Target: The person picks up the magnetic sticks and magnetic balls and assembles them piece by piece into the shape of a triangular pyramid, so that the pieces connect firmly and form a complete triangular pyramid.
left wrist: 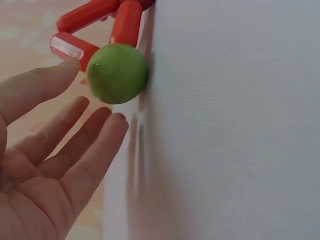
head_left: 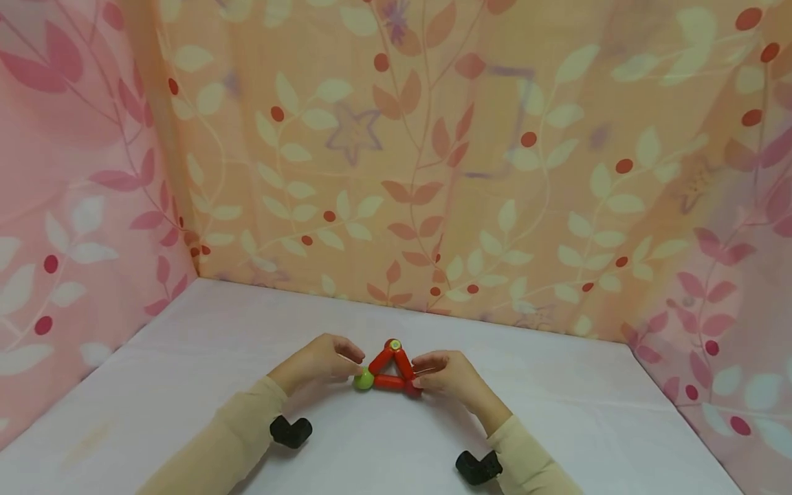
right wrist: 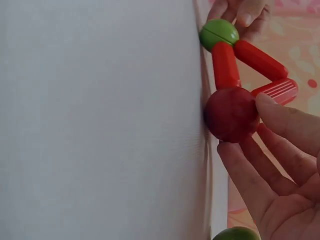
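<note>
A triangle of three red rods [head_left: 389, 382] with a ball at each corner rests on the white tabletop. Its left corner is a green ball [left wrist: 117, 73], its right corner a dark red ball [right wrist: 232, 114]. The top corner piece [head_left: 393, 345] is red with a yellow-green centre. My left hand [left wrist: 60, 145] is beside the green ball, fingers spread and thumb extended; in the left wrist view a gap shows between fingers and ball. My right hand [right wrist: 280, 165] pinches the dark red ball between thumb and fingertips.
White cloth covers the table [head_left: 383, 447]. Patterned curtains [head_left: 396, 172] stand behind it and at both sides. Black wrist devices [head_left: 291, 432] sit at both sleeves. Part of a green round thing [right wrist: 236, 234] shows at the bottom of the right wrist view.
</note>
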Motion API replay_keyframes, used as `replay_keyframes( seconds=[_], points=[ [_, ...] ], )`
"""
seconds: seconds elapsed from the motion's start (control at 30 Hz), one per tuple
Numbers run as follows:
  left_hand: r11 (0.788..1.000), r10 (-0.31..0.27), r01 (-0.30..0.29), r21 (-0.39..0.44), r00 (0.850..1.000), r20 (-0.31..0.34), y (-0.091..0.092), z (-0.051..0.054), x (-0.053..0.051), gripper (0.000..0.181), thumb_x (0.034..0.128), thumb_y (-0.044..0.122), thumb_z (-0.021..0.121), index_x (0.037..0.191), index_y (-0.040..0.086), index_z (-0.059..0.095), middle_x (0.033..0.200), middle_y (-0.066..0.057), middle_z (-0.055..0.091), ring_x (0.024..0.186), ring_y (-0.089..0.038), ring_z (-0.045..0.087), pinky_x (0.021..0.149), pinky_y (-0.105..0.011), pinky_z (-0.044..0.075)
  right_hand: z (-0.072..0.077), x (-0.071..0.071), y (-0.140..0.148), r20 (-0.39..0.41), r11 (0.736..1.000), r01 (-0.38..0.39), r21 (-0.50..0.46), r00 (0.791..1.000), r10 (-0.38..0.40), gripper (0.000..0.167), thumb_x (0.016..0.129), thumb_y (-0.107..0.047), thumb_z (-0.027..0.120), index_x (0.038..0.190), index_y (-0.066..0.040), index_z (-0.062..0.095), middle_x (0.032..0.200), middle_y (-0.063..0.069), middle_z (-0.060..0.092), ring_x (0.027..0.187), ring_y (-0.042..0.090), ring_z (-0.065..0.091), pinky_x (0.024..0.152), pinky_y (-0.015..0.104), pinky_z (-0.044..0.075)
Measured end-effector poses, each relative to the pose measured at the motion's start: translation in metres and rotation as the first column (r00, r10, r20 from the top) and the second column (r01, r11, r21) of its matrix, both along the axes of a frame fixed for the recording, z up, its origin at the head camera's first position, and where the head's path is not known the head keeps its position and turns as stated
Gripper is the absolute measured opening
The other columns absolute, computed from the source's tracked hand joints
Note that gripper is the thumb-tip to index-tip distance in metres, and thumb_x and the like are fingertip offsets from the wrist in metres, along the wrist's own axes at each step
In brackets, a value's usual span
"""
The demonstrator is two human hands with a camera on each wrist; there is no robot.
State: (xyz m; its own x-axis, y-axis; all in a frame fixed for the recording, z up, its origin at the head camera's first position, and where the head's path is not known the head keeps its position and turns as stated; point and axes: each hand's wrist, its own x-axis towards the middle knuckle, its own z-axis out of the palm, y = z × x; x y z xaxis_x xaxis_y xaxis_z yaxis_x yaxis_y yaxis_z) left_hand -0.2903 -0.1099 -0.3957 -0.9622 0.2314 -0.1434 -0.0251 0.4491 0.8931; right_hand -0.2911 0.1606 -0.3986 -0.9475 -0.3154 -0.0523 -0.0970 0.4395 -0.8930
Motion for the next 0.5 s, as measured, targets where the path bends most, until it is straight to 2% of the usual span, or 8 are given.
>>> replay_keyframes(
  seconds=[0.1,0.27,0.5],
  points=[
    [1.000,-0.002,0.002,0.000,0.999,0.033,-0.001,-0.002,0.001,0.027,0.0791,0.012,0.080,0.105,0.007,0.074,0.102,-0.002,0.072,0.087,-0.012,0.063,0.080,-0.027,0.055,0.001,0.001,0.001,0.029,0.999,0.031,0.031,0.999,-0.032,0.031,0.082,-0.010,0.080,0.111,-0.002,0.074,0.105,0.012,0.075,0.086,0.012,0.068,0.077,0.028,0.058],
    [0.999,-0.028,0.028,0.022,0.999,0.028,0.001,-0.005,0.004,0.025,0.0796,0.008,0.078,0.104,0.004,0.074,0.099,-0.002,0.073,0.086,-0.011,0.063,0.081,-0.027,0.054,0.004,0.005,-0.001,0.042,0.996,0.058,0.071,0.997,-0.061,0.024,0.082,-0.010,0.080,0.104,-0.002,0.077,0.097,0.009,0.077,0.081,0.011,0.065,0.076,0.028,0.058],
    [0.999,0.006,-0.008,0.041,1.000,0.030,0.009,-0.006,0.006,0.025,0.0771,0.006,0.079,0.101,0.004,0.075,0.097,-0.002,0.074,0.084,-0.011,0.063,0.077,-0.025,0.054,0.005,0.011,0.004,0.027,0.993,0.070,0.090,0.997,-0.073,0.022,0.081,-0.007,0.080,0.102,0.000,0.077,0.095,0.010,0.076,0.080,0.011,0.067,0.077,0.030,0.060]
  ],
)
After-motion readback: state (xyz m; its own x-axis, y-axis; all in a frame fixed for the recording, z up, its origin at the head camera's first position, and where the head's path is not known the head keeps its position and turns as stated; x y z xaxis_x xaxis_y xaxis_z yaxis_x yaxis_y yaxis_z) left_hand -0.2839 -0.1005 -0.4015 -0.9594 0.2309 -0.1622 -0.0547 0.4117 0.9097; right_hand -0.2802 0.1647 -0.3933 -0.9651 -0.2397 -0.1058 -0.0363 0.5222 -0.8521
